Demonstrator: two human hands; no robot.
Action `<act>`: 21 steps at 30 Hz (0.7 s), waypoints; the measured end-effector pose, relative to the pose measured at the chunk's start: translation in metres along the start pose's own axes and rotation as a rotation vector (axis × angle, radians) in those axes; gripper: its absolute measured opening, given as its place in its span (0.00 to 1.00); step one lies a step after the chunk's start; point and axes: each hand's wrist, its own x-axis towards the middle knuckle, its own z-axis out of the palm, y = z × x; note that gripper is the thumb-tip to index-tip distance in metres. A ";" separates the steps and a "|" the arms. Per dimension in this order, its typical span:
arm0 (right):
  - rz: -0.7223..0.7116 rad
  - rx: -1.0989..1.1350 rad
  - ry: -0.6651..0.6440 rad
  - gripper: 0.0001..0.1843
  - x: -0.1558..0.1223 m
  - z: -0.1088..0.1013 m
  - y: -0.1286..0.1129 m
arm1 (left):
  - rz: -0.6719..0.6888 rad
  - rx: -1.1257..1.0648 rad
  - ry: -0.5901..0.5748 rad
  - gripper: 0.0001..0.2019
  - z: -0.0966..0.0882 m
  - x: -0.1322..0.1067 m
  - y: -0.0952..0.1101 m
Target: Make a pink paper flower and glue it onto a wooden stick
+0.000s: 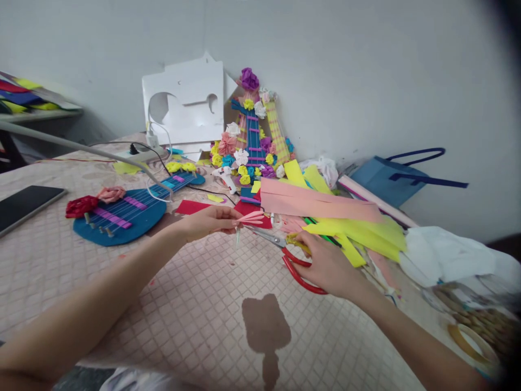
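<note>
Pink paper strips (pixel 253 218) sit pinched between the left hand's (pixel 207 221) fingertips above the checked table (pixel 183 304). Right hand (pixel 325 263) is clamped on red-handled scissors (pixel 285 252), blades touching the strips, beside pink and yellow sheets (pixel 325 209).

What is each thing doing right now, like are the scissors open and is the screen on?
left hand: pinching the pink paper.
right hand: gripping the scissors.
scissors: blades look nearly shut, tips at the paper.
pink paper: cut into strips, held in the air.
tablet: lying flat, screen dark.
glue gun: lying down, untouched.
blue bag: slumped, handles sticking out.
</note>
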 end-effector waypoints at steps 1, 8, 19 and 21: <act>-0.003 -0.029 0.000 0.17 0.002 0.001 0.000 | -0.003 -0.005 -0.007 0.11 0.001 0.000 0.000; -0.051 -0.104 0.003 0.16 0.010 0.004 -0.001 | -0.017 -0.013 -0.016 0.11 0.003 0.001 -0.001; -0.056 -0.106 -0.073 0.17 0.015 -0.001 -0.002 | -0.007 0.025 -0.026 0.10 0.004 0.003 -0.006; -0.060 -0.120 -0.094 0.18 0.016 -0.002 -0.001 | 0.002 0.028 -0.046 0.10 0.004 0.004 -0.009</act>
